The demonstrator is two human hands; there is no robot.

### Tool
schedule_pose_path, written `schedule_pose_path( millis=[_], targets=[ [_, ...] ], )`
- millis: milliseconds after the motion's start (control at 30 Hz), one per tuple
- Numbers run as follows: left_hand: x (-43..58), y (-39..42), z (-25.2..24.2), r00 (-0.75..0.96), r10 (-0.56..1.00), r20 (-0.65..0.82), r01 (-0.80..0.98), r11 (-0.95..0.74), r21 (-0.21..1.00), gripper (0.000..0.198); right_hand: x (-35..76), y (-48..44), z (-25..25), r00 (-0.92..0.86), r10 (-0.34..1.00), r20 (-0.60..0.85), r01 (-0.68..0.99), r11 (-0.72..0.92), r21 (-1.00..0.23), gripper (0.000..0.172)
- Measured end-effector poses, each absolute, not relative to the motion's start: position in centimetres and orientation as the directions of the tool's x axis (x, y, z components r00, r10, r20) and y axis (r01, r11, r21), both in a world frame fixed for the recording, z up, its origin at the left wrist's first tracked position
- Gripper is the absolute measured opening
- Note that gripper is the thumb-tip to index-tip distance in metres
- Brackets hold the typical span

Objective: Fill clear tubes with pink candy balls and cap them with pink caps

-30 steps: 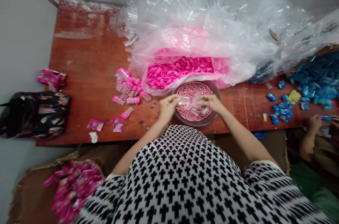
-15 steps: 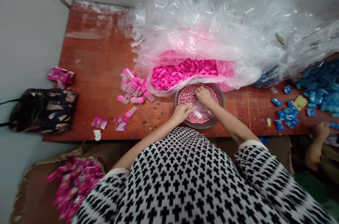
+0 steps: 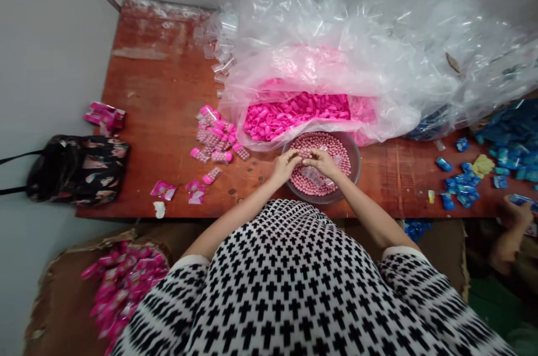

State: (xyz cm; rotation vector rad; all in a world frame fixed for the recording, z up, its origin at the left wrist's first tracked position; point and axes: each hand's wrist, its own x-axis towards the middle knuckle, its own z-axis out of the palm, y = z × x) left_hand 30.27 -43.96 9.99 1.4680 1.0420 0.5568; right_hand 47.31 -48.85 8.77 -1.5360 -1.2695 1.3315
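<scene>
My left hand point(image 3: 286, 168) and my right hand point(image 3: 323, 163) meet fingertip to fingertip over a grey bowl point(image 3: 357, 164) of pink beads point(image 3: 342, 146). Pinched between them is a small clear container point(image 3: 305, 153) with pink showing in it; the fingers cover most of it. Several clear empty containers point(image 3: 313, 178) lie on the beads below the hands. Left of the bowl is a cluster of clear bottles with pink caps point(image 3: 216, 134), filled with beads. A single filled bottle point(image 3: 212, 175) lies nearer the edge.
Behind the bowl, a plastic bag point(image 3: 260, 146) holds loose pink caps point(image 3: 294, 112). Pink wrappers point(image 3: 163, 190) and a floral bag point(image 3: 90, 171) lie leftward. Pink packets point(image 3: 126, 283) fill a box below. At right are blue packets point(image 3: 462, 185) and another person's hand point(image 3: 519, 215).
My right hand has come up out of the beads and moved left to meet my left hand, which has risen slightly. The view has shifted a little.
</scene>
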Motion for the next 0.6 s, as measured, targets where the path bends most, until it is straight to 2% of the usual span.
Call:
schedule_pose_path(
  millis=[100, 200, 333, 400, 467, 533, 600],
  targets=[
    [30.6, -43.9, 10.0, 0.486, 0.834, -0.262, 0.159, 0.211, 0.965, 0.025, 47.3, -49.5, 10.2, -0.003, 0.964, -0.265, 0.195, -0.260, -0.946, 0.035],
    [30.6, -44.0, 9.7, 0.522, 0.783, -0.339, 0.018, 0.387, 0.922, 0.028, 47.9, -49.9, 11.6, 0.024, 0.974, -0.224, 0.225, -0.224, -0.948, 0.047],
    [30.6, -44.3, 9.3, 0.583, 0.737, -0.343, -0.084, 0.474, 0.876, 0.034, 48.5, -50.0, 13.2, -0.026, 0.990, -0.137, 0.417, -0.114, -0.902, 0.037],
    [30.6, -44.4, 9.4, 0.601, 0.745, -0.290, -0.075, 0.414, 0.907, 0.038, 48.5, -49.8, 13.9, -0.090, 0.993, -0.078, 0.536, -0.018, -0.844, 0.029],
    [30.5, -44.3, 9.5, 0.617, 0.763, -0.192, -0.037, 0.272, 0.962, 0.036, 48.3, -49.6, 14.5, -0.197, 0.979, -0.050, 0.621, 0.085, -0.779, 0.025],
    [30.2, -44.2, 9.8, 0.631, 0.771, -0.084, 0.004, 0.105, 0.994, 0.030, 48.1, -49.5, 15.0, -0.302, 0.951, -0.065, 0.662, 0.160, -0.732, 0.024],
    [29.9, -44.0, 10.2, 0.634, 0.773, -0.026, 0.049, -0.007, 0.999, 0.025, 48.1, -49.5, 15.3, -0.331, 0.939, -0.091, 0.685, 0.173, -0.708, 0.023]
  ],
)
